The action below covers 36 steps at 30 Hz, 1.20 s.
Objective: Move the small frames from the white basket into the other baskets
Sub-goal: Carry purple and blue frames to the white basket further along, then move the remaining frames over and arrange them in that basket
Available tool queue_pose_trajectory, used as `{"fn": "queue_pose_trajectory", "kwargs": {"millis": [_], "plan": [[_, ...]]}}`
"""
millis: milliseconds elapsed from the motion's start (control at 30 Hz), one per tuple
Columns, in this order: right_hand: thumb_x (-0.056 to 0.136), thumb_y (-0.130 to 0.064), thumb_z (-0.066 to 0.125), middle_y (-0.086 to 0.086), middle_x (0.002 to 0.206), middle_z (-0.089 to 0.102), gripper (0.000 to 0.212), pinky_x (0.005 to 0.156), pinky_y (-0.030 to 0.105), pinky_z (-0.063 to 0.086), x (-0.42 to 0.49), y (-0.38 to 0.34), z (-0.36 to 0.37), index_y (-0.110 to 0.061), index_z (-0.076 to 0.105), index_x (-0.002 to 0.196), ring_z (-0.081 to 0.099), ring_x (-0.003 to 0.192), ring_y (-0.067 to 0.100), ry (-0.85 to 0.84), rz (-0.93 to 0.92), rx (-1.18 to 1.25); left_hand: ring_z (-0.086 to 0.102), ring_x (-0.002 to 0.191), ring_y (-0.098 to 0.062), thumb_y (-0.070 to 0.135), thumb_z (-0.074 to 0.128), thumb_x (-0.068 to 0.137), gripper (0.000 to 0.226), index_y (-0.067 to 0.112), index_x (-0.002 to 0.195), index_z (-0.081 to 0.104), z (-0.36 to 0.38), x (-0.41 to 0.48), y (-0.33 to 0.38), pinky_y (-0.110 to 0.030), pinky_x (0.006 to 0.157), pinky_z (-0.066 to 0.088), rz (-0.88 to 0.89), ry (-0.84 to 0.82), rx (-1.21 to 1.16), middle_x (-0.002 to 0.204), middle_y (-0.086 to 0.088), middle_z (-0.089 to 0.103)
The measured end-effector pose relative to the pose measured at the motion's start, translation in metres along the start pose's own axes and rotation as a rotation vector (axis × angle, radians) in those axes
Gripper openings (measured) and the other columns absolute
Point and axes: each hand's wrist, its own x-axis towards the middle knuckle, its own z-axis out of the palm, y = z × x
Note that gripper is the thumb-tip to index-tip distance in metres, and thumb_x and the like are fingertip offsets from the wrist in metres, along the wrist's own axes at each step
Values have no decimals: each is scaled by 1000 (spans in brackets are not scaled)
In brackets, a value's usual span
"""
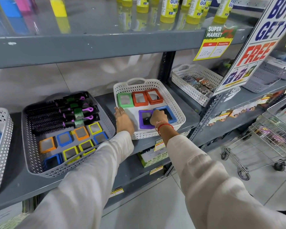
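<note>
5 rect. frames (pixel 139 98), wht lattice basket (pixel 176 104)

Small frames (pixel 64 138) lie in one basket (pixel 30 154) (before the brushes (pixel 53 116)); another basket (pixel 175 103) stands just right.

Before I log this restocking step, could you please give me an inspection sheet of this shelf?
Surface: grey metal shelf, carrying the baskets.
Job's things: white basket holds green frame, two orange-red frames, purple frame, blue frame; grey basket holds small frames.
Clutter: hairbrushes in the grey basket; packet basket to the right.
Hands: left hand rests on the white basket's left rim, fingers straight; right hand grips the blue frame's left edge.
Cables: nothing seen.
Surroundings: glue bottles above, offer sign, shopping trolley at right.
</note>
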Motion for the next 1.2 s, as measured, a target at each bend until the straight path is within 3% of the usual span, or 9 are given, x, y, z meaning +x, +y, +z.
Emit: {"fn": "queue_pose_trajectory", "kwargs": {"millis": [200,300,367,500,633,800,967,1133,1200], "plan": [[92,-10,53,15,125,59,34,91,37,52,-6,-2,-5,-5,51,126,60,114,32,70,-15,-93,8,146,-33,-11,36,91,64,-5,148,7,-6,0,4,-37,119,18,9,0,-18,158,-21,4],[93,-8,53,14,122,62,29,89,36,52,-12,-13,-15,-3,56,121,62,112,31,147,-49,-127,27,139,-35,-1,42,92,55,-5,144,23,-19,1,3,-38,115,29,39,34,-92,148,-25,30],[92,-7,54,15,123,61,28,90,37,52,-16,-28,-22,-2,57,120,61,113,31,196,-100,-127,40,129,-35,2,44,92,47,-3,137,35,-37,1,2,-37,108,34,85,83,-121,137,-25,44],[93,-14,48,18,132,53,35,98,42,46,-26,-67,-32,-4,51,126,54,122,36,238,-227,-79,43,127,-37,9,44,94,44,-8,135,38,-83,5,-9,-36,106,32,140,178,-96,135,-28,47],[91,-14,50,20,132,55,38,98,40,46,-46,-123,-24,-2,52,127,53,123,37,227,-353,-3,48,121,-40,9,47,93,41,-10,128,47,-145,6,-50,-38,105,33,131,354,-25,127,-30,54],[88,-14,54,22,132,53,40,97,39,46,-80,-193,10,-2,50,125,53,123,38,157,-517,81,45,127,-37,13,43,96,45,-6,137,39,-216,-14,-117,-36,108,28,-31,481,93,136,-28,48],[90,-18,54,21,129,57,35,93,39,49,-128,-263,50,-3,55,122,56,119,38,44,-659,103,45,126,-39,11,45,96,47,-7,138,36,-278,-47,-196,-38,106,34,-246,532,42,136,-29,46],[92,-19,52,21,137,49,39,98,39,46,-169,-315,96,-4,50,128,51,125,38,-79,-746,94,43,129,-39,16,43,97,51,-3,143,30,-306,-81,-253,-42,107,36,-415,534,37,141,-26,42],[90,-17,54,22,132,53,33,96,40,48,-182,-329,114,-3,56,119,55,121,39,-134,-803,96,40,133,-37,17,43,97,52,-3,143,29,-310,-90,-271,-41,110,34,-451,530,26,144,-24,41]]}}
